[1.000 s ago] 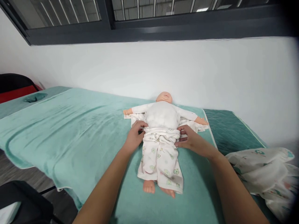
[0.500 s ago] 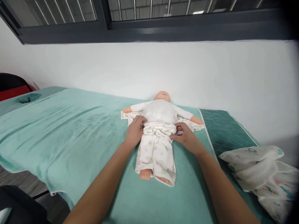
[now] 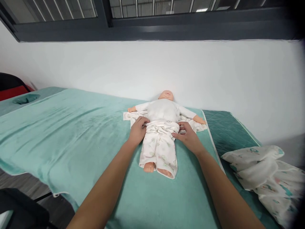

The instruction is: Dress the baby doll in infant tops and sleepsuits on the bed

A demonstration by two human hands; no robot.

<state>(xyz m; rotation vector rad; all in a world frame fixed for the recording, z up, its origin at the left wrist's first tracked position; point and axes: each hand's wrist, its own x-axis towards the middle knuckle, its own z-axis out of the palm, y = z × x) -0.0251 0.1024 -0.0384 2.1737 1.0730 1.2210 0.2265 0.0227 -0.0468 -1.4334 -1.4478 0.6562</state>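
Your left hand (image 3: 138, 129) is curled, gripping the patterned trousers (image 3: 158, 144) at one side of the doll's (image 3: 163, 109) waist; your right hand (image 3: 189, 136), fingers bent, pinches the other side; the trousers sit between your hands, over the doll's legs; a printed garment (image 3: 127, 117) lies under its outstretched arms, a green sheet (image 3: 71, 127) beneath it, a white bundle (image 3: 264, 175) to its right as you look.

The doll (image 3: 163, 109) is part smooth, matt and plastic-looking, part white cloth; its trousers (image 3: 158, 149) are soft, crinkled cloth. The teal cover (image 3: 71, 136) looks plush and velvety, the dark green pad (image 3: 221, 130) quilted. The wall (image 3: 214, 73) is smooth and matt, the window frame (image 3: 181, 30) faintly glossy, the bars (image 3: 153, 8) shiny metal.
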